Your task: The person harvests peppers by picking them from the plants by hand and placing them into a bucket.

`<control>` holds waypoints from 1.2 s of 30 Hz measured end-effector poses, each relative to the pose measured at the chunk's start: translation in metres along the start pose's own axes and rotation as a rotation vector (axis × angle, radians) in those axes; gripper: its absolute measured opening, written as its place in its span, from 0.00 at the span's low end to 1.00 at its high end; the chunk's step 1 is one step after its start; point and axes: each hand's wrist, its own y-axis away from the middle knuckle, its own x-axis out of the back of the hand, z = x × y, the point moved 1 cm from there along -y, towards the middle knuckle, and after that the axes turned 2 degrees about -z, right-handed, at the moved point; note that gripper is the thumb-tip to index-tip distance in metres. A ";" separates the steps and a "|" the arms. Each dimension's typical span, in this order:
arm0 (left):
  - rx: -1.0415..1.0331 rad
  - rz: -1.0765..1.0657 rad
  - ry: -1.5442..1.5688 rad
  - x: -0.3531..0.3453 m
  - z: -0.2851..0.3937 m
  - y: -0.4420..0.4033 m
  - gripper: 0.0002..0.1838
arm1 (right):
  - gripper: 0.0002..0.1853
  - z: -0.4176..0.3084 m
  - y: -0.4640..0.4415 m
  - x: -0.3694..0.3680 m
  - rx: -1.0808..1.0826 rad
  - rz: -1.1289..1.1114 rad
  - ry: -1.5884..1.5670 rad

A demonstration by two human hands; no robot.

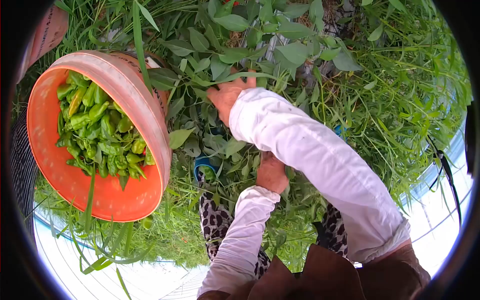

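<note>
Broad-leaved green plants (235,54) fill the centre. Round orange plastic bucket (100,196) just beside them, presumably for short reach. Bare right hand (232,97) and left hand (272,172) among leaves, fingertips obscured; cannot tell either grip. Glossy, tapered green peppers (107,125) heaped inside bucket, contained by its wall.

The fingers of your left hand (272,173) are hidden, and leaves (220,65) partly cover your right hand (231,99); what each holds, you cannot tell. The dark border cuts the pinkish container (49,36).
</note>
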 end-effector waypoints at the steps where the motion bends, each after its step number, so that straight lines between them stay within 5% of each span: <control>1: 0.139 -0.085 0.013 0.015 0.016 -0.003 0.36 | 0.25 0.020 -0.009 -0.012 -0.122 -0.371 0.199; 2: 0.155 -0.113 0.101 0.023 0.020 -0.005 0.37 | 0.24 0.067 -0.010 -0.083 -0.246 -0.029 -0.288; 3: 0.088 -0.062 0.146 0.028 0.023 -0.005 0.38 | 0.24 0.067 -0.002 -0.061 -0.243 -0.040 -0.285; 5: 0.162 -0.147 0.141 0.034 0.034 -0.005 0.40 | 0.30 0.057 0.006 0.002 0.082 -0.431 0.204; 6: 0.161 -0.148 0.148 0.033 0.033 -0.005 0.40 | 0.30 0.062 0.010 -0.002 0.081 -0.436 0.209; 8: 0.036 -0.073 0.115 0.031 0.029 -0.003 0.42 | 0.29 0.068 0.015 -0.012 0.087 -0.137 0.163; 13: 0.083 -0.081 0.230 0.048 0.032 -0.003 0.41 | 0.24 0.053 0.000 -0.018 0.069 -0.274 0.338; 16: 0.091 -0.107 0.204 0.038 0.026 -0.002 0.38 | 0.21 0.018 -0.019 -0.044 -0.050 0.133 0.551; 18: 0.000 -0.082 0.151 0.035 0.027 0.003 0.29 | 0.20 0.008 -0.030 -0.062 -0.117 0.214 0.581; 19: -0.170 -0.048 -0.002 0.019 0.016 0.001 0.24 | 0.20 0.009 -0.032 -0.066 -0.129 0.176 0.561; 25: -0.042 0.061 0.162 0.024 0.030 -0.002 0.35 | 0.18 0.026 -0.034 -0.070 -0.104 0.048 0.474; 33: 0.134 -0.004 0.203 0.009 0.052 -0.007 0.27 | 0.15 0.048 -0.016 -0.057 -0.001 -0.081 0.415; 36: 0.013 0.159 0.306 0.000 0.050 -0.006 0.23 | 0.14 0.054 -0.020 -0.063 -0.003 -0.113 0.430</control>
